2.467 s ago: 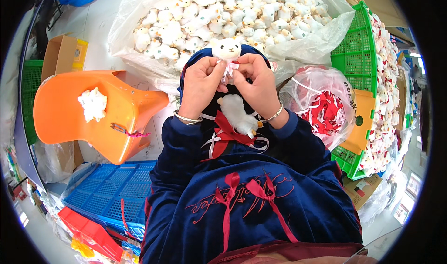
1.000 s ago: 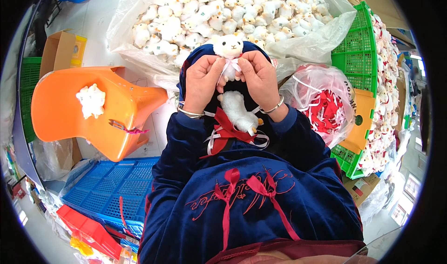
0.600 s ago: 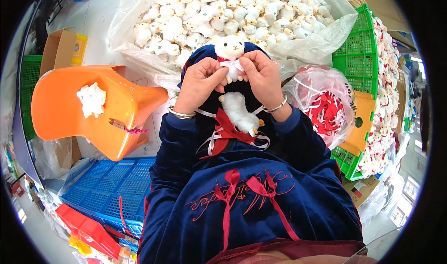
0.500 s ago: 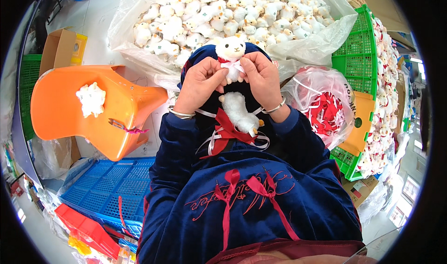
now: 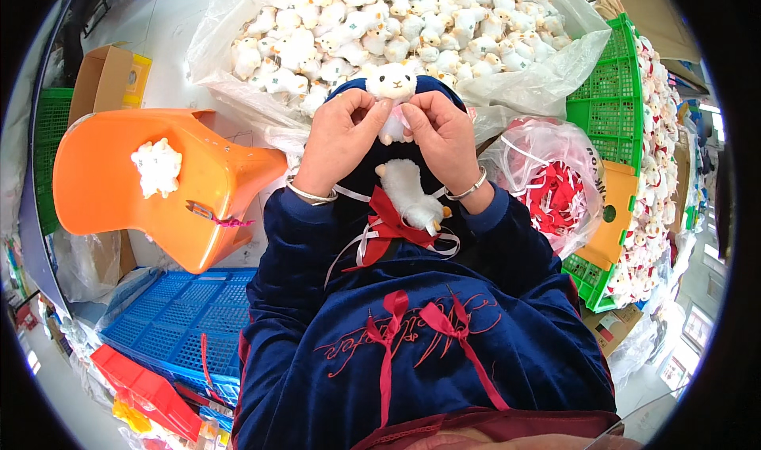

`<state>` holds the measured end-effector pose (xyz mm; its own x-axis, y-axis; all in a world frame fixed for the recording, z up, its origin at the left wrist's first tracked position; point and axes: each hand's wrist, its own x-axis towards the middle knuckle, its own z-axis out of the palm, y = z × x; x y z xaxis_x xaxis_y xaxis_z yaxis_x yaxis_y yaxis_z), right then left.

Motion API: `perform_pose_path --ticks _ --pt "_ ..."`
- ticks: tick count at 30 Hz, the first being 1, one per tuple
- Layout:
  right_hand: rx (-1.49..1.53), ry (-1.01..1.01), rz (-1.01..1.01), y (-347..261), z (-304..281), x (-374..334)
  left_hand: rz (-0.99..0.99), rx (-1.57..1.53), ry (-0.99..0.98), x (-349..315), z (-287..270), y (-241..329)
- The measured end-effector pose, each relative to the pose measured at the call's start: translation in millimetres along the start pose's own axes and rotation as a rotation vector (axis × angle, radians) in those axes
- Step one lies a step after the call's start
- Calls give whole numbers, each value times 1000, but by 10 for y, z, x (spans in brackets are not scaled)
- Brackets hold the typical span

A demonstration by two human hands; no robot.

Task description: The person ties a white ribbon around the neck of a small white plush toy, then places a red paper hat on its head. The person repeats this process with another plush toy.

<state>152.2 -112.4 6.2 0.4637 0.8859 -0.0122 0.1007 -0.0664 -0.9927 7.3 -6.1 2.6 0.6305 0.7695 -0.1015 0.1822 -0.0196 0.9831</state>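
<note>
A small white plush sheep [image 5: 391,83] faces up at the far end of my lap, between my two hands. My left hand [image 5: 341,141] is closed, thumb and finger pinching at its neck from the left. From the right, my right hand [image 5: 444,137] pinches a pale pink and white ribbon [image 5: 399,115] at the sheep's chest. The fingers hide most of the ribbon and the red piece at the neck. Nearer to me, a second white plush [image 5: 411,190] lies on my lap, partly over red cloth pieces [image 5: 384,212] with white ribbons.
Beyond my knees is a large clear plastic bag [image 5: 230,69] full of white plush toys. On the left, an orange stool [image 5: 103,164] bears a plush toy and thread snips [image 5: 200,210]. To the right are a bag of red pieces [image 5: 555,192] and green crates [image 5: 606,85].
My fingers have closed in on the sheep's chest, covering the bow that showed there before. The red at its neck is now hidden. The lap items have barely shifted.
</note>
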Motion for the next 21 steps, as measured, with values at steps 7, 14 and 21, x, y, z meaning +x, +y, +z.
perform_pose_path --ticks 7,14,21 --pt "137 25 48 77 10 -26 33 -340 -77 -21 84 -239" --pt "217 -51 107 103 -61 13 32 -451 -50 -47 138 -413" --pt "137 1 34 3 -212 80 45 -316 -91 -10 71 -300"
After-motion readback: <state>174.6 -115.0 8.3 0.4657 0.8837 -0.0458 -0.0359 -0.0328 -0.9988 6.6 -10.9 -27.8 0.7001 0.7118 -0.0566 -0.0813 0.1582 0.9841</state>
